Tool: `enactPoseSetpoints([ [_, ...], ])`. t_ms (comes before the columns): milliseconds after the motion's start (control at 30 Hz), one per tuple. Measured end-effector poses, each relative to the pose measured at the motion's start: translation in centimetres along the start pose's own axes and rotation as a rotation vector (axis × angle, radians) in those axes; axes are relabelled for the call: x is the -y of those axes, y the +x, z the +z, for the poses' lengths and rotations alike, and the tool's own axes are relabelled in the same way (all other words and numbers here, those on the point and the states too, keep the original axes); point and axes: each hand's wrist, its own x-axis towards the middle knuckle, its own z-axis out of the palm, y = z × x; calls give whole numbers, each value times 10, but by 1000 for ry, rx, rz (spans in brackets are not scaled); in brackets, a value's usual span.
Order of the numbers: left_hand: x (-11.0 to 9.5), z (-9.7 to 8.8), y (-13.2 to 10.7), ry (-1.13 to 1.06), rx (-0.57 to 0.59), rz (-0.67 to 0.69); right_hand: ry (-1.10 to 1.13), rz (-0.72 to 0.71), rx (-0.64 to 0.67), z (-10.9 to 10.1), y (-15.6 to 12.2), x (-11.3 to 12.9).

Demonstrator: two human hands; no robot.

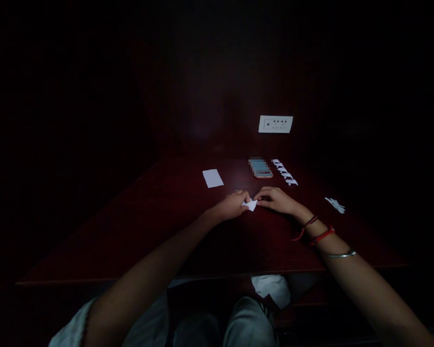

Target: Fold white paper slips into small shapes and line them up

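Between my two hands, just above or on the dark red table [137, 231], is a small folded piece of white paper [252, 206]. My left hand [234, 204] pinches its left side, thumb and fingers closed on it. The fingertips of my right hand [277, 199] are closed at the paper's right edge. Part of the paper is hidden behind my fingers. A flat white sheet of paper [213, 178] lies beyond my left hand. Past my right hand is a row of folded white paper pieces [285, 172].
A phone [261, 168] with a blurred screen lies near the back of the table. Thin white paper strips [335, 205] are at the right. A white socket panel [275, 124] is on the wall behind. Below the table's front edge, a white bag-like thing [271, 290] shows.
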Motion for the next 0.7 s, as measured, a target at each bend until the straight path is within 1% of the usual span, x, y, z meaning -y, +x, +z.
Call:
enactPoseSetpoints([
  [167, -1, 0, 0, 7, -18, 11, 88, 67, 22, 0, 1, 2],
  [333, 0, -1, 0, -8, -31, 22, 175, 209, -9, 11, 4, 0],
  [433, 1, -1, 1, 2, -50, 0, 158, 268, -35, 17, 5, 0],
  [500, 2, 0, 1, 7, -66, -14, 118, 265, -47, 17, 5, 3],
  [567, 3, 1, 2, 3, -85, -31, 78, 232, -51, 15, 5, 7],
  [700, 4, 2, 3, -19, -115, -29, 10, 103, -57, 9, 4, 15],
])
